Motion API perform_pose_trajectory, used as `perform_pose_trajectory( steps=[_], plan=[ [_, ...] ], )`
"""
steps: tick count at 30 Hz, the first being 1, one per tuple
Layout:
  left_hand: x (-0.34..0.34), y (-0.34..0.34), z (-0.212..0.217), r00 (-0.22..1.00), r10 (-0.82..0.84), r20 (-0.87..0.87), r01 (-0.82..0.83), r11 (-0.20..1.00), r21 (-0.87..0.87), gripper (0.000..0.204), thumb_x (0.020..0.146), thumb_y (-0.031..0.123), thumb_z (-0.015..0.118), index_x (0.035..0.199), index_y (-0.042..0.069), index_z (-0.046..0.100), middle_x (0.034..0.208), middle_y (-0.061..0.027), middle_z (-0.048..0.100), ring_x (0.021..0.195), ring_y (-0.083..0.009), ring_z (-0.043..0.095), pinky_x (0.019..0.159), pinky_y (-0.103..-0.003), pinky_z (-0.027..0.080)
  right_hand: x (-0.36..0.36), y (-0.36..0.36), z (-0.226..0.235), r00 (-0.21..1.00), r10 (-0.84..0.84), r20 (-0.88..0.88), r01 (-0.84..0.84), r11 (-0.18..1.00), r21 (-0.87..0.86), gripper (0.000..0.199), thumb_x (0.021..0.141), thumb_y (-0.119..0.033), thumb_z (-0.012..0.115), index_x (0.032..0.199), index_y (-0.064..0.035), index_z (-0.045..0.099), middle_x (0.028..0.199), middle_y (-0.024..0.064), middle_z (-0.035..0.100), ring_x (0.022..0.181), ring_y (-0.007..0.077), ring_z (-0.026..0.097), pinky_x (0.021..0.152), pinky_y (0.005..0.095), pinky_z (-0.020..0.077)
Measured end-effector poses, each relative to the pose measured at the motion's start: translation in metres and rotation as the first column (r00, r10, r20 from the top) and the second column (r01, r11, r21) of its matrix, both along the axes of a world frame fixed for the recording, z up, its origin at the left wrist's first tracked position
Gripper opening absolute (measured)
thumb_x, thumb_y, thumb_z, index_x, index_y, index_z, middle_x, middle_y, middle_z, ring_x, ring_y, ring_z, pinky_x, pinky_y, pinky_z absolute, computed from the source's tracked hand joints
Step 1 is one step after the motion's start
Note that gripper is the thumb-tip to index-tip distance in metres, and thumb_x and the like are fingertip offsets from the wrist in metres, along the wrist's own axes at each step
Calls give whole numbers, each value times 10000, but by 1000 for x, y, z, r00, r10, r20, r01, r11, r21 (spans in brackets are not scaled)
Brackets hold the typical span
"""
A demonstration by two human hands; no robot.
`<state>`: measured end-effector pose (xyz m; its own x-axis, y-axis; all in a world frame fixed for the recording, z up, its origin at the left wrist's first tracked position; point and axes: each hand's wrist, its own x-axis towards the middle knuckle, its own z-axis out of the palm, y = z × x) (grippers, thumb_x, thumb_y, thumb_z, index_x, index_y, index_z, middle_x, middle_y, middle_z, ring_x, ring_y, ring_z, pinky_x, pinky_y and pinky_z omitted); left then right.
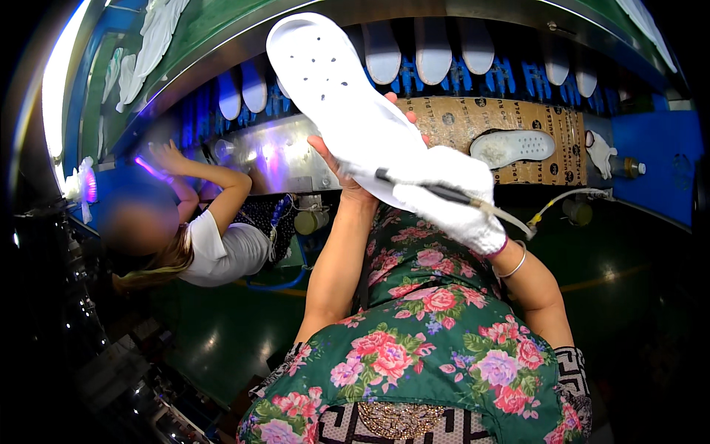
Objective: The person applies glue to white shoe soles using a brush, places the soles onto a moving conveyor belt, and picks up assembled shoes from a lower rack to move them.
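Observation:
A white shoe sole (325, 74) with small dark holes in its wide end is held up in front of me, slanting from upper left to lower right. My left hand (340, 164) is bare and closed round it from beneath; its fingertips show past the far edge. Over the near end of the sole is my right hand (462, 196), in a white knit glove. It grips a slim dark hose-fed brush (444, 192), whose blurred tip points left at the sole. From its back end runs a pale hose (510, 218).
Beyond my hands, another white sole (514, 148) lies on brown cardboard (451, 122). Several soles stand in blue holders (499, 74) along the far side. At the left, a co-worker (222, 244) reaches toward purple light. A clear bottle (627, 167) and white glove (600, 153) are at right.

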<state>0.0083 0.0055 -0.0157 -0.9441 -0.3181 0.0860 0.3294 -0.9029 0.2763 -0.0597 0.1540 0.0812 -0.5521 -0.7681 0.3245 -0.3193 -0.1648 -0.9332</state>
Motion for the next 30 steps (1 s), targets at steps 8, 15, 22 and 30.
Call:
perform_pose_trajectory(
  steps=[8,15,22,30],
  plan=[
    [-3,-8,12,990,-58,-127,81,979,186,1091,711,795,600,1523,174,221,1523,-211,291,1257,-511,443,897,-670,487,2,2,1,988,131,-83,-135,990,-39,226,766,-64,772,990,-78,750,898,90,722,763,205,700,674,302,542],
    [-5,-23,10,963,-215,-162,237,962,134,1003,728,773,599,1438,114,337,1271,-195,448,1034,-408,515,836,-572,515,10,6,-4,940,173,-293,-165,985,53,270,770,-75,769,1034,-109,728,861,85,704,750,255,682,672,309,539],
    [-16,-45,34,906,-423,14,423,906,-8,1082,573,798,709,1219,-21,420,1017,-167,472,885,-275,445,740,-312,442,-2,7,-9,993,97,-67,-93,994,63,207,787,-80,767,991,-68,735,914,103,708,802,209,692,704,302,540],
    [-24,-53,42,868,-496,27,489,846,-212,1113,615,854,603,1361,48,420,1011,-201,493,725,-244,487,630,-374,375,6,16,1,921,91,378,-145,982,118,214,800,-36,752,1012,-11,728,937,99,711,859,174,686,769,296,545]
  ],
)
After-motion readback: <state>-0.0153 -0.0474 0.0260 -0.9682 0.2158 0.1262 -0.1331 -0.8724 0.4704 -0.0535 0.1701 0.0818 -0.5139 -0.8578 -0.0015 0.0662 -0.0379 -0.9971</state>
